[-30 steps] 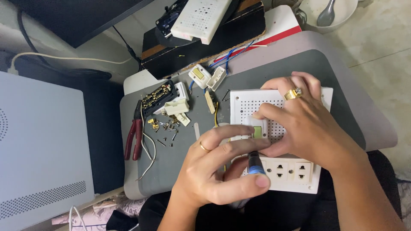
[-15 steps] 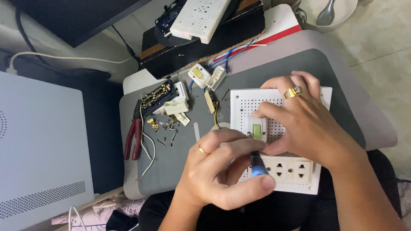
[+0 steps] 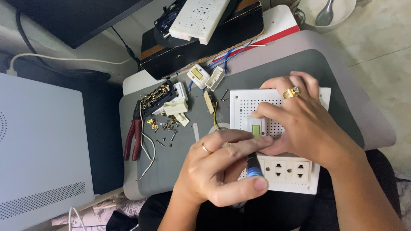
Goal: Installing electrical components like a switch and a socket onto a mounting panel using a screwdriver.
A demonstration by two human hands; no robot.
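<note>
Counter (image 3: 274, 72) is lying grey and rounded across the lap, tiled floor (image 3: 385, 38) showing at right. One white perforated box (image 3: 38, 154) is sitting at left, one dark monitor (image 3: 77, 17) at top left. One black board (image 3: 205, 47) is lying at the top edge, carrying one white perforated cover (image 3: 199, 19). One bowl (image 3: 327, 13) with one spoon (image 3: 325, 15) is sitting on the floor at top right.

One white socket panel (image 3: 280, 141) is lying on the counter near the front edge, under both hands; three outlets are showing along its lower edge, one small switch (image 3: 255, 127) is sitting in its dotted part. Left hand (image 3: 218, 171), one ring, is closing around one screwdriver (image 3: 253, 167) with a black and blue handle, thumb across the handle, tip hidden. Right hand (image 3: 304, 122), one gold ring, is pressing down on the panel, fingers loosely curled, forefinger touching the switch.

One pair of red pliers (image 3: 132, 137) is lying at the counter's left, beside one loose white wire (image 3: 145, 149). One black terminal block (image 3: 156, 98) with brass contacts, two small white switch modules (image 3: 206, 77) and scattered screws (image 3: 165, 128), too small to count, are lying between pliers and panel.
</note>
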